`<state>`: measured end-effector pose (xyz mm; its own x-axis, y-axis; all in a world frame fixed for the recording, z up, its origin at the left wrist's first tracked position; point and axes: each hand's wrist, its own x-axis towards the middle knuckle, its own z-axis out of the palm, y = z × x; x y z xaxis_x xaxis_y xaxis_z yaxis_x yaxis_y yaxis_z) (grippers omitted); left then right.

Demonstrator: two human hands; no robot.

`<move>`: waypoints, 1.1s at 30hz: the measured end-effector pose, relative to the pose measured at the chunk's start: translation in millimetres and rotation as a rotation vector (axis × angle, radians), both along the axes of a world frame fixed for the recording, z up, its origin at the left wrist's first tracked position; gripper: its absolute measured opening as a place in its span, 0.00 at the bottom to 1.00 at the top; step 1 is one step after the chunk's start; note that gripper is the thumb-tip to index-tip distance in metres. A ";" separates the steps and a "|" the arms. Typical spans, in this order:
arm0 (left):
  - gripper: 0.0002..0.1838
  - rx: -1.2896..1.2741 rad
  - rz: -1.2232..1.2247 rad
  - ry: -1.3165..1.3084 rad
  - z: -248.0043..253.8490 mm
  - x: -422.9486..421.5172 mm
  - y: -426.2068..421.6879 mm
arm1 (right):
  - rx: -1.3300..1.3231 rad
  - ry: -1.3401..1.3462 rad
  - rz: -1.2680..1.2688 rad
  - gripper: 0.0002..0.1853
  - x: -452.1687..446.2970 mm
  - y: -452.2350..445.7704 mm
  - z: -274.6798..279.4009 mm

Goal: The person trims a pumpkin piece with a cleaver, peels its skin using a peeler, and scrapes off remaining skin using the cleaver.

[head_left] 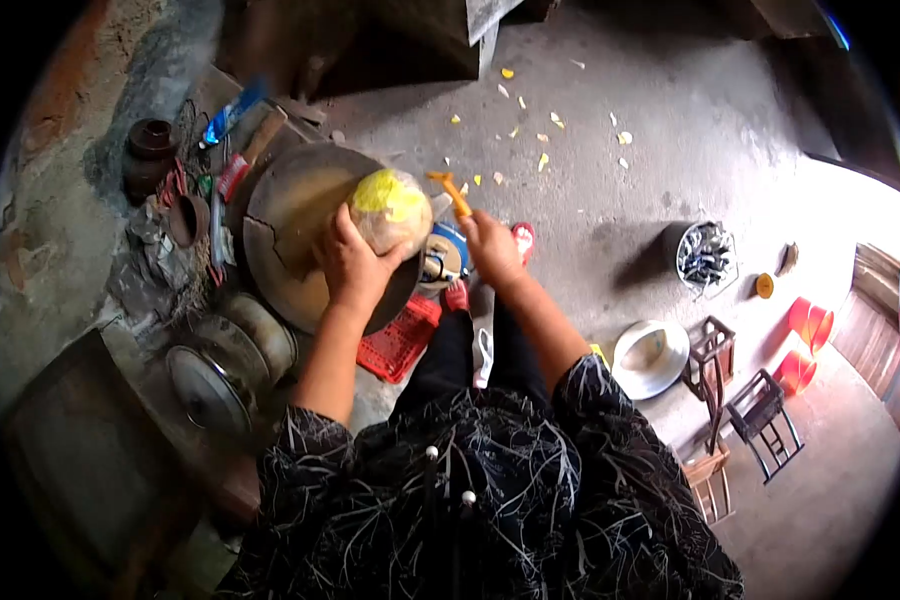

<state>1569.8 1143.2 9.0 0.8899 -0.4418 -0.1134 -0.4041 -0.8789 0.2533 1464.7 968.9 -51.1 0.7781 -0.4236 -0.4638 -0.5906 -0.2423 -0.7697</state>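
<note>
Grey floor (580,260) spans upper right; at centre, left hand (360,268) grips a round fruit (388,208) with spread fingers, right hand (492,247) an orange peeler (454,192) with curled fingers.

The grey floor (590,220) bears scattered scraps (625,138), a white basin (676,352), a bucket (681,250) and small stools (757,400).

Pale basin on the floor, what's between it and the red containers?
The head view shows a wooden stool there, close beside the basin; a second stool sits slightly lower in the picture.
</note>
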 end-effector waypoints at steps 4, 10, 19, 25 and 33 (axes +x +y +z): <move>0.54 -0.007 0.014 0.037 4.5 0.9 -1.6 | -0.062 -0.060 0.211 0.17 31.9 7.0 27.9; 0.54 -0.017 -0.032 -0.009 -4.1 2.6 3.8 | -0.089 0.284 -0.049 0.23 -20.7 -21.9 -62.4; 0.55 -0.024 -0.020 0.006 9.4 -2.2 -2.9 | 0.030 -0.055 0.349 0.20 53.3 -27.2 22.6; 0.55 -0.085 -0.043 -0.018 4.1 0.9 -1.2 | 0.098 0.090 -0.007 0.20 22.0 -48.9 -25.9; 0.55 -0.087 -0.015 0.015 5.7 1.0 -2.5 | 0.070 -0.135 0.476 0.19 74.7 -45.9 18.8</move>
<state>1570.9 1140.6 14.7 0.8816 -0.4638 -0.0875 -0.4126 -0.8474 0.3342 1539.4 922.9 -32.2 0.9325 0.0216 -0.3606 -0.3214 -0.4060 -0.8555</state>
